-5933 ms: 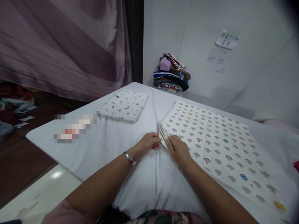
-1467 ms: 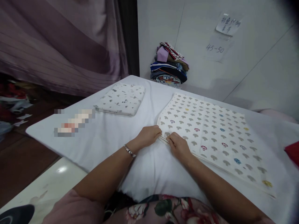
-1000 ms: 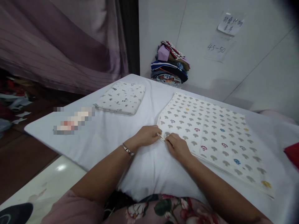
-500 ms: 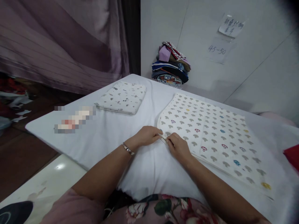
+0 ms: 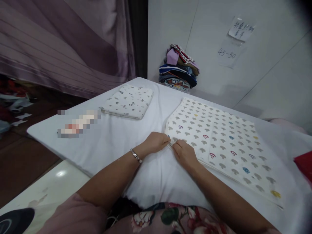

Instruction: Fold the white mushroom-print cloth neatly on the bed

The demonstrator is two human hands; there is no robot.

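A white cloth with a mushroom print (image 5: 219, 139), folded in layers, lies flat on the right half of the table. Its near left corner is pinched between the fingers of my left hand (image 5: 157, 142), which wears a metal bracelet on the wrist. Close beside it, my right hand (image 5: 184, 152) grips the same corner along the near edge, fingers closed on the layers. The fingertips of both hands almost meet, and the layers between them are partly hidden. A second folded white cloth with a small grey print (image 5: 129, 102) rests farther back on the left.
White fabric covers the table (image 5: 117, 139). A blurred-out item (image 5: 79, 125) lies on its left end. Against the wall stands a stack of folded clothes (image 5: 179, 68). A red object (image 5: 303, 164) is at the right edge, and a purple curtain (image 5: 73, 39) hangs at the left.
My right hand's fingers have come down a little flatter over the cloth's corner, and the corner sits slightly lower. The cloths otherwise lie as before; the view has shifted slightly.
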